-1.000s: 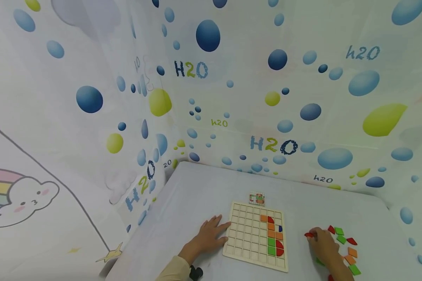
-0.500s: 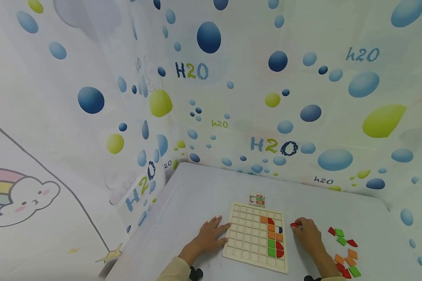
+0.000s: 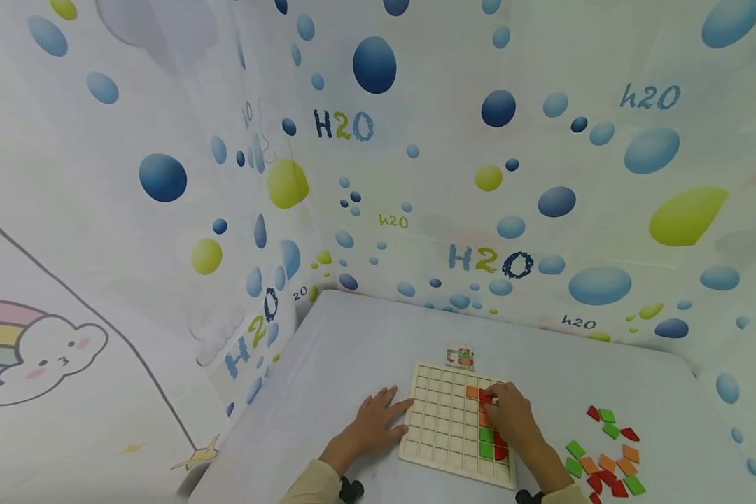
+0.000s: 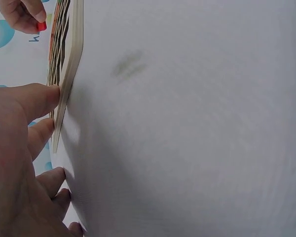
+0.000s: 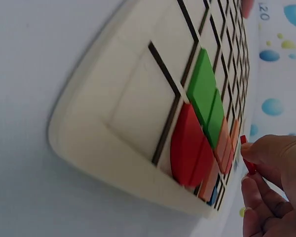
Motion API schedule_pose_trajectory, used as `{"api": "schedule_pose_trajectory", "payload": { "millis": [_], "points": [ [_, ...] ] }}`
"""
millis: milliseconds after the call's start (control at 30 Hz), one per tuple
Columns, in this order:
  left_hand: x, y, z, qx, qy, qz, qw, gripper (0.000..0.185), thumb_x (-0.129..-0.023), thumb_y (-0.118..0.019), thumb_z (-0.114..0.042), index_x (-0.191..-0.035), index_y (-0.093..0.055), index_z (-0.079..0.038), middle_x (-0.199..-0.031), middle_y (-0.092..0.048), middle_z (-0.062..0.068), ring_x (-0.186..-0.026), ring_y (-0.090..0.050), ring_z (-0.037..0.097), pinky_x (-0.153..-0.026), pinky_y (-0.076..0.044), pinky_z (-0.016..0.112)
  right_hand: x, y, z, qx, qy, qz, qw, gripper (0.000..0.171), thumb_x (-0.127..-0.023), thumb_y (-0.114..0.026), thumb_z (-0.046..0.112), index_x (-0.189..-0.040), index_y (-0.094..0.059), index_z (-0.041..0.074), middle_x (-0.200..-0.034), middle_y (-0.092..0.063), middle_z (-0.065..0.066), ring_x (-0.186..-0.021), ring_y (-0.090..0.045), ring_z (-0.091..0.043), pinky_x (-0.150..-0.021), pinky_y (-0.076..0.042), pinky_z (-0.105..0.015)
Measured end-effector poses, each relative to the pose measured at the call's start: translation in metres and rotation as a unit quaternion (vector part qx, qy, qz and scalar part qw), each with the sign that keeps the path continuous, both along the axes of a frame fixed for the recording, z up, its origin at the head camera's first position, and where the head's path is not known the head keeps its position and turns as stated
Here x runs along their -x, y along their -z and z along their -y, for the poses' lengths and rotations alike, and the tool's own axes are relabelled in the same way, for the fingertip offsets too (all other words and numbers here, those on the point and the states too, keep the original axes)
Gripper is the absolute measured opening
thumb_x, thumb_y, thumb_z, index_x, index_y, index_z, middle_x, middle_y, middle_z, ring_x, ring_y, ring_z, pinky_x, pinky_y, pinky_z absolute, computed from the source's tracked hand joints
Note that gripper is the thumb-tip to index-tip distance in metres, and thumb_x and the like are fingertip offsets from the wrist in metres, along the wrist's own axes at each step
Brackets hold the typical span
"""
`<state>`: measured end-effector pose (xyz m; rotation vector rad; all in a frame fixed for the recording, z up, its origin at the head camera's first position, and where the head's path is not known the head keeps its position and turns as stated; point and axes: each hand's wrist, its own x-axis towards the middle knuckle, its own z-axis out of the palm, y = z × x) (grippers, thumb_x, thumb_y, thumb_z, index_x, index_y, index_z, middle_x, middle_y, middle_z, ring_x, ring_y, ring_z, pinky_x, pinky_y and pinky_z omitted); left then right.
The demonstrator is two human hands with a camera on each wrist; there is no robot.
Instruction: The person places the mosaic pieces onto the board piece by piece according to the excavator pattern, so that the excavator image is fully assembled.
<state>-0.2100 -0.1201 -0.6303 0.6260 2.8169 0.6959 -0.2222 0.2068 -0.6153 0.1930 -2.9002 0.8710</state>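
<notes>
My left hand (image 3: 373,421) lies with fingers spread at the left edge of a pale wooden grid board (image 3: 441,420). In the left wrist view, thumb and forefinger touch the board's side. Over the board's upper right, my right hand (image 3: 513,414) pinches a small red tile (image 5: 248,165) between thumb and fingertips. That red tile (image 4: 42,25) shows raised above the board. Seated in the grid's right columns are green tiles (image 5: 202,84), red rounded tiles (image 5: 190,153), orange tiles (image 3: 472,392) and a blue one (image 5: 213,196). My right hand hides part of them in the head view.
Right of the board lie loose green (image 3: 575,449), orange (image 3: 631,453) and red tiles (image 3: 630,435). A small patterned card (image 3: 460,357) sits just beyond the board's far edge. Printed curtains (image 3: 428,105) border the white table (image 3: 365,329).
My right hand has carried the red tile from the loose pieces leftward to the board's upper right. My left hand has stayed at the board's left edge.
</notes>
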Motion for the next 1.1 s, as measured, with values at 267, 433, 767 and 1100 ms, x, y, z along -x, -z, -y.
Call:
{"api": "schedule_pose_trajectory", "payload": {
  "millis": [267,433,767,1100],
  "points": [
    [0.000,0.000,0.000,0.003,0.000,-0.005,1.0000,0.057,-0.104,-0.064,-0.043,-0.158,-0.050,-0.034,-0.170,-0.035,0.015,-0.157,-0.031,0.041,-0.126,-0.025,0.066,-0.003,-0.002,0.017,-0.030,-0.018,-0.021,0.999,0.029,-0.095,-0.078,0.013,-0.119,-0.067,0.002,-0.118,-0.068,-0.018,-0.107,-0.067,-0.036,-0.094,-0.054,-0.064],
    [0.001,0.001,0.001,0.003,0.005,-0.009,0.9999,0.056,-0.104,-0.062,-0.044,-0.158,-0.050,-0.033,-0.170,-0.036,0.016,-0.157,-0.032,0.042,-0.125,-0.026,0.067,-0.004,-0.001,0.020,-0.043,-0.037,-0.025,0.998,0.014,-0.094,-0.079,0.009,-0.104,-0.070,0.007,-0.102,-0.065,-0.007,-0.091,-0.063,-0.024,-0.084,-0.054,-0.058],
    [0.001,0.001,0.001,0.001,0.008,-0.016,0.9998,0.056,-0.104,-0.064,-0.043,-0.158,-0.051,-0.032,-0.169,-0.037,0.017,-0.156,-0.033,0.043,-0.124,-0.027,0.068,0.000,0.004,0.021,-0.077,-0.060,-0.043,0.994,0.017,-0.091,-0.083,0.012,-0.093,-0.068,0.018,-0.093,-0.062,0.002,-0.084,-0.058,-0.019,-0.069,-0.047,-0.045],
    [0.001,0.004,0.000,0.005,0.006,-0.012,0.9999,0.057,-0.104,-0.063,-0.044,-0.158,-0.050,-0.034,-0.170,-0.035,0.015,-0.157,-0.032,0.042,-0.125,-0.026,0.067,-0.002,0.002,0.018,-0.092,-0.082,-0.064,0.990,0.016,-0.089,-0.085,0.011,-0.094,-0.071,0.016,-0.089,-0.063,0.003,-0.085,-0.059,-0.021,-0.067,-0.049,-0.042]
  ]
}}
